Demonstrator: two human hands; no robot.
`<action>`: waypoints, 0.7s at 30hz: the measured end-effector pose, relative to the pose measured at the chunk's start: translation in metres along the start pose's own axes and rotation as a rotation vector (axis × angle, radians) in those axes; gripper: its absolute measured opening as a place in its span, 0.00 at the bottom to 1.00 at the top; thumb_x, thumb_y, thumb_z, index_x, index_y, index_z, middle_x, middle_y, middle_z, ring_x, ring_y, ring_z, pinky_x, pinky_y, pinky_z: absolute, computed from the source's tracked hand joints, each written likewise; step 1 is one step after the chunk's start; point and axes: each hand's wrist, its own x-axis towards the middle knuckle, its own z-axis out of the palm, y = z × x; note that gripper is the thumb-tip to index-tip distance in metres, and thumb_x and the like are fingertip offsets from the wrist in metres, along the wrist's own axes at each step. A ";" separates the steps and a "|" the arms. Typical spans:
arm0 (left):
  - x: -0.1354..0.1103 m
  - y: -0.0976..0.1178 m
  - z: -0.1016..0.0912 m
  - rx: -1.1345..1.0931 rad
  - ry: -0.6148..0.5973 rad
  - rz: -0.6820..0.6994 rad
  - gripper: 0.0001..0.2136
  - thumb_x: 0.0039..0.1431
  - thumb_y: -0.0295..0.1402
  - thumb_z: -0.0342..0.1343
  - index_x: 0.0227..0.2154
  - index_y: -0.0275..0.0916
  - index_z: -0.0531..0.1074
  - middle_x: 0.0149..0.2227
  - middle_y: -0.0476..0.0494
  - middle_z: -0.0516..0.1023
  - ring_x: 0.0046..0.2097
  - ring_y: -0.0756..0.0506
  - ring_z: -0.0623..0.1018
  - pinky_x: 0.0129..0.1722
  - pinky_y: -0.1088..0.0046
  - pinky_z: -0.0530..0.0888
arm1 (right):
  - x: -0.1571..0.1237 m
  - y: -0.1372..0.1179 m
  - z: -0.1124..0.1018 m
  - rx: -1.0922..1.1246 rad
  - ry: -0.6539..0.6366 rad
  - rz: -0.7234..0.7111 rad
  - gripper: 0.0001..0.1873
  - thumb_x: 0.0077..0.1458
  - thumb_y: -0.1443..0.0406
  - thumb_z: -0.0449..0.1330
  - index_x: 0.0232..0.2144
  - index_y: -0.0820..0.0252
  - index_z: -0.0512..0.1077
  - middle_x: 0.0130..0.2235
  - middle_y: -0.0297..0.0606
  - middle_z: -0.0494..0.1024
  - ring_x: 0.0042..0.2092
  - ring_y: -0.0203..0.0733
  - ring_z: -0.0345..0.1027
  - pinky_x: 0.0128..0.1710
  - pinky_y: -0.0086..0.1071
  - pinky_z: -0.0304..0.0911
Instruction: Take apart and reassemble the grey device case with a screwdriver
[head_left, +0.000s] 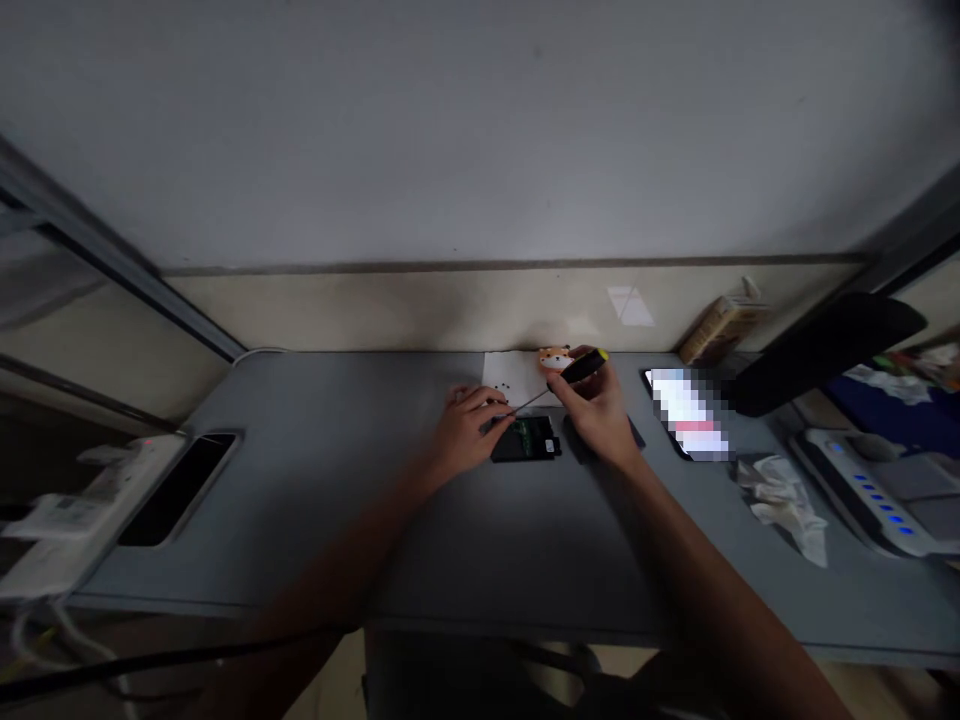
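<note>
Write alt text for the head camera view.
A person's right hand grips a black-and-yellow screwdriver, its thin shaft reaching toward the left hand, which rests beside a green circuit board in a black case. Small dark screws lie on a white sheet of paper on the grey desk, with a phone to the right.

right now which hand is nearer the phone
Right hand: it holds a screwdriver just left of the phone. The left hand is farther left, beyond the circuit board.
</note>
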 end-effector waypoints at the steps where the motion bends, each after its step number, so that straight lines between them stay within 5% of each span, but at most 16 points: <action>1: 0.000 0.001 0.001 -0.016 -0.006 -0.007 0.10 0.71 0.37 0.54 0.39 0.45 0.80 0.41 0.47 0.83 0.45 0.44 0.80 0.56 0.58 0.67 | -0.001 -0.001 0.001 0.006 0.005 -0.011 0.24 0.50 0.49 0.68 0.42 0.51 0.67 0.39 0.37 0.77 0.35 0.40 0.70 0.34 0.36 0.68; 6: -0.001 0.002 0.004 -0.052 0.010 -0.067 0.10 0.71 0.38 0.54 0.37 0.46 0.81 0.41 0.47 0.83 0.45 0.44 0.80 0.54 0.57 0.68 | -0.007 -0.006 0.001 -0.014 -0.031 -0.073 0.21 0.55 0.46 0.64 0.41 0.51 0.67 0.36 0.35 0.73 0.31 0.38 0.65 0.30 0.34 0.65; 10: 0.000 -0.003 0.002 -0.037 -0.004 -0.054 0.10 0.70 0.38 0.55 0.37 0.46 0.81 0.40 0.47 0.83 0.45 0.44 0.80 0.55 0.57 0.69 | -0.008 -0.007 -0.003 -0.028 -0.093 0.046 0.27 0.59 0.38 0.52 0.36 0.53 0.70 0.33 0.36 0.74 0.29 0.37 0.65 0.29 0.34 0.64; 16: 0.002 -0.006 -0.008 -0.073 -0.124 -0.059 0.08 0.66 0.38 0.59 0.43 0.45 0.80 0.45 0.45 0.82 0.50 0.40 0.78 0.54 0.56 0.70 | -0.006 0.002 -0.002 -0.123 -0.039 0.124 0.30 0.56 0.37 0.54 0.31 0.57 0.73 0.26 0.36 0.74 0.28 0.39 0.68 0.30 0.34 0.64; 21: 0.005 -0.016 -0.010 -0.071 -0.151 -0.153 0.10 0.69 0.33 0.49 0.38 0.42 0.76 0.39 0.45 0.82 0.44 0.42 0.80 0.50 0.60 0.72 | -0.007 0.010 0.001 -0.173 -0.060 0.080 0.31 0.56 0.37 0.54 0.29 0.58 0.72 0.26 0.37 0.76 0.28 0.40 0.70 0.30 0.34 0.62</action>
